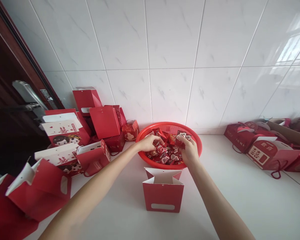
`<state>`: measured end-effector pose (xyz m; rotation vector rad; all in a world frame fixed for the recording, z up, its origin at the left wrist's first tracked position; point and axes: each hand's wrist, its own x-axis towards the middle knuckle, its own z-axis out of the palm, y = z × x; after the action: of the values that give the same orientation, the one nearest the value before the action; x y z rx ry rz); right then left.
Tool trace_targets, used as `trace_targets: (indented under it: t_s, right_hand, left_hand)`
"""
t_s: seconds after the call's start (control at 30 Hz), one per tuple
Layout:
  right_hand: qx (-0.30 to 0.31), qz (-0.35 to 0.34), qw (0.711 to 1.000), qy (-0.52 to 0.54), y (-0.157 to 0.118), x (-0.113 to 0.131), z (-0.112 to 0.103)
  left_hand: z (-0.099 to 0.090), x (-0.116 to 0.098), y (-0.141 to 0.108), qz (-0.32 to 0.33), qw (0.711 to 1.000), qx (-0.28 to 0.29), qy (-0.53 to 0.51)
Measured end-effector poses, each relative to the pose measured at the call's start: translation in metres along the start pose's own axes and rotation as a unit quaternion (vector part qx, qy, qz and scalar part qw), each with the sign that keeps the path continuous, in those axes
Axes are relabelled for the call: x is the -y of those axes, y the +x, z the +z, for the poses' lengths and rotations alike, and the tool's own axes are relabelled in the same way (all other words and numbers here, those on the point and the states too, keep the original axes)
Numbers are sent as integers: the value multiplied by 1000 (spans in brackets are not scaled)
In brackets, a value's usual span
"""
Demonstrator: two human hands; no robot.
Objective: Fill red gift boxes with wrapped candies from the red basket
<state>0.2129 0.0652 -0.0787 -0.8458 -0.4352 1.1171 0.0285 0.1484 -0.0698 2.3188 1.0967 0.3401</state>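
A red plastic basket (199, 143) holds many small red wrapped candies (165, 159) printed with white and gold characters. Over its left side is my left hand (148, 143), fingers curled down among the candies; what they grip, if anything, is hidden. On the right side my right hand (190, 151) is closed, thumb and fingers pinching a wrapped candy (183, 135) with a pale label. In front of the basket, between my forearms, an open-topped red paper gift box (163, 196) stands upright, touched by neither hand.
To the left stand several red gift boxes (105, 121), some open, and white-and-red ones with cartoon figures (62, 131). More red boxes with cord handles (270, 153) sit at the right. Behind is a tiled wall (172, 93); a dark door (10, 66) is at the far left.
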Motion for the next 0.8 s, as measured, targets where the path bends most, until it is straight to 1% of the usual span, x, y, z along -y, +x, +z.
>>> trace_targets:
  t_s: [0.1, 0.2, 0.27, 0.37, 0.43, 0.53, 0.6, 0.7, 0.8]
  right_hand:
    - [3, -1, 1000, -5, 0, 0, 0]
    - [2, -2, 1000, -5, 0, -1, 0]
    - [2, -1, 1000, -5, 0, -1, 0]
    - [-3, 3, 1000, -2, 0, 0, 1]
    - [-6, 5, 1000, 0, -1, 0, 1]
    - [-5, 5, 1000, 0, -2, 1, 2]
    - [-4, 8, 1000, 1, -3, 2, 3]
    - [-6, 13, 1000, 1, -4, 2, 3]
    - [-10, 11, 1000, 4, -4, 2, 3]
  left_hand:
    - [0, 0, 0, 5, 1000, -19, -9]
    - [-2, -2, -1, -23, 999, -39, 20]
    - [-5, -3, -2, -49, 997, -40, 36]
    - [-8, -7, -4, -67, 996, -25, 57]
    - [-9, -12, -7, -75, 995, 13, 67]
    - [-6, -22, -12, -96, 986, 113, 79]
    - [-3, -27, -14, -117, 976, 161, 93]
    - [1, -32, -12, -135, 966, 188, 111]
    - [5, -30, -7, -132, 959, 220, 122]
